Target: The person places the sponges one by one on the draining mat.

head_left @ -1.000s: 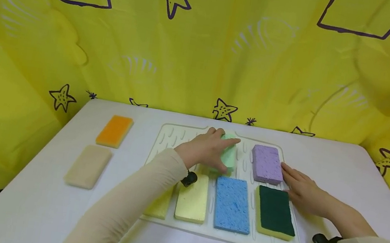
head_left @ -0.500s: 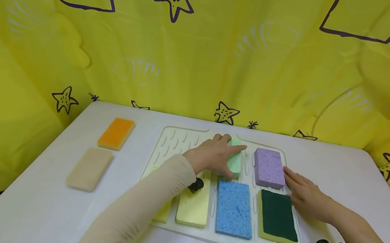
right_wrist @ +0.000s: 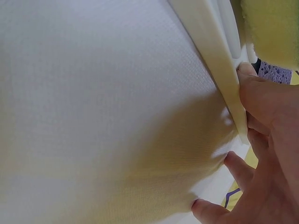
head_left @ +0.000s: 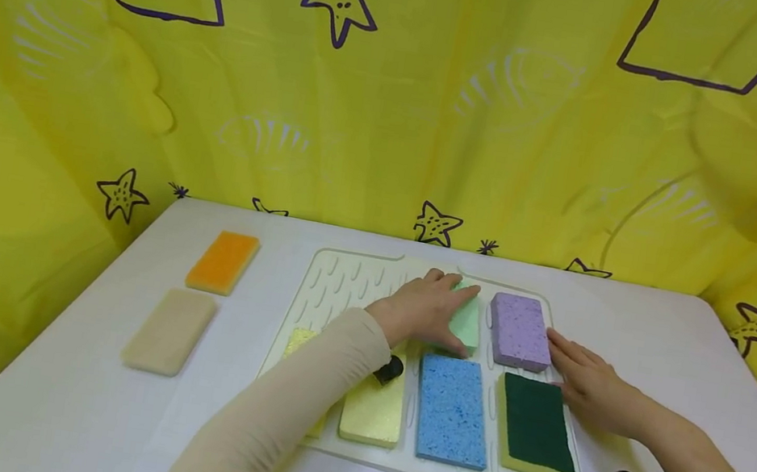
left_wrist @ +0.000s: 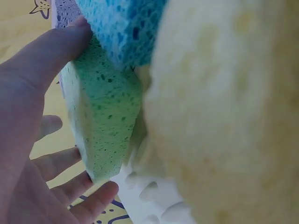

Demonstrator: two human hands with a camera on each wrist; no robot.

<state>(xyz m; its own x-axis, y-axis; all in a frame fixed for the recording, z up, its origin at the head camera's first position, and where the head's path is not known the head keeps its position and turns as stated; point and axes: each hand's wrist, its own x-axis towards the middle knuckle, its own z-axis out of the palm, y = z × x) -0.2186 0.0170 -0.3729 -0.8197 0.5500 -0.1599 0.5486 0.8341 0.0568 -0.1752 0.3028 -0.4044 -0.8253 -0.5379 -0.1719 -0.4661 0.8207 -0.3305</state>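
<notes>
My left hand (head_left: 428, 309) spans a light green sponge (head_left: 465, 324) on a white drying mat (head_left: 336, 270). In the left wrist view, the thumb touches one end of the green sponge (left_wrist: 105, 107) and the fingertips the other. My right hand (head_left: 594, 386) rests at the mat's right edge, its fingers fairly straight. The right wrist view has the thumb on the mat's rim (right_wrist: 219, 60) and other fingertips on the table. A purple sponge (head_left: 521, 331) lies between the hands, apart from the green one. A blue sponge (head_left: 453, 410) lies just in front of the green one.
A green-topped scouring sponge (head_left: 536, 424) and pale yellow sponge (head_left: 372, 414) lie along the mat's front. Another yellow sponge (head_left: 299, 338) is mostly behind the left sleeve. An orange sponge (head_left: 224, 262) and beige sponge (head_left: 169, 331) lie on the white table (head_left: 70, 386), left of the mat.
My left hand has slid the light green sponge to the right, nearer the purple one. My right hand has stayed at the mat's edge. The head view has shifted slightly.
</notes>
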